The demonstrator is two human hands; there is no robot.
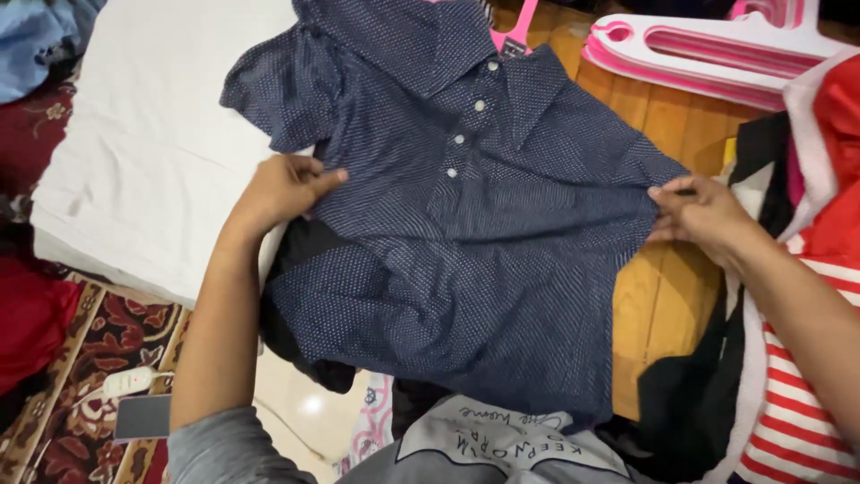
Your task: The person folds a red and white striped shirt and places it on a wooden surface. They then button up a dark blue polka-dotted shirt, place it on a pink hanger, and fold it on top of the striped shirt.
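Head view, looking down on a navy dotted polo shirt [502, 269] spread front-up, collar away from the body, lying partly over a white cloth [143, 134] on the left and a wooden floor [663, 296] on the right. Held at both sides: left hand [282, 188] closed narrow on the shirt's side just under the short sleeve, thumb and forefinger laid along the fabric; right hand [703, 211] pinching the opposite edge between thumb and fingertips, pulling it taut. Judged as the spreading and straightening stage, with the lower half rumpled and bunched over a black garment [300, 260] beneath. For any further move: an even pull from both grips, creases near the hem smoothed first, sleeves kept flat. Counted: one shirt, two hands, four white buttons [459, 139] down the placket, all done up as far as can be told. One pink hanger [515, 31] peeking out behind the collar, plus a stack of pink and white hangers [717, 54] at the top right, number in the stack not clear. One red and white striped garment [797, 421] under the right forearm, one grey printed garment [502, 444] nearest the body. On the patterned carpet [98, 341], lower left, one white plug block [130, 381] and one dark flat device [143, 417].
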